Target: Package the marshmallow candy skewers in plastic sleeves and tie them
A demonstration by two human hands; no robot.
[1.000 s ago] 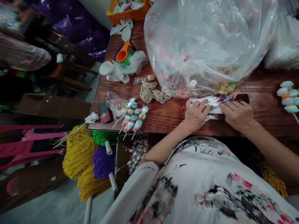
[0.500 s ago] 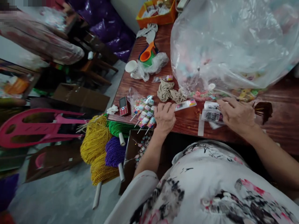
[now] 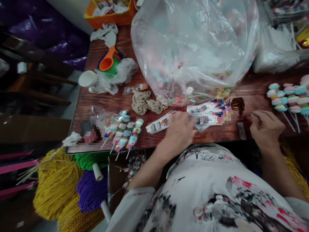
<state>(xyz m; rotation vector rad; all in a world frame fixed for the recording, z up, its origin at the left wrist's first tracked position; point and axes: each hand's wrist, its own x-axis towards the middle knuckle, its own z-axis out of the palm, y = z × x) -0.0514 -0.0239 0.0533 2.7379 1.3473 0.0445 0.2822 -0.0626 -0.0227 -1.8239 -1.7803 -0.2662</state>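
Note:
My left hand (image 3: 178,133) lies over the right end of a printed plastic sleeve (image 3: 158,124), slightly blurred, fingers apart. By its fingertips is a fanned stack of printed sleeves (image 3: 209,118) with colourful ends. My right hand (image 3: 266,129) is at the table's front edge, right of the stack, fingers curled and tips together; whatever they hold, if anything, is too small to make out. Near it are a short clear strip (image 3: 241,130) and a shiny brown bundle (image 3: 238,104). Farther right lie bare marshmallow skewers (image 3: 278,96). Several wrapped marshmallow skewers (image 3: 124,132) lie left of my left hand.
A big clear bag (image 3: 193,45) of pastel pieces fills the table's back. Left are a beige cloth (image 3: 146,103), an orange scoop (image 3: 107,62), a white cup (image 3: 87,79) and an orange basket (image 3: 108,19). Yellow cord bundles (image 3: 56,183) stand below the table's left corner.
The view has swung right, bringing the bare marshmallow skewers into sight. My right hand has left the sleeve stack and moved right. My left hand has shifted right, over the single sleeve towards the stack.

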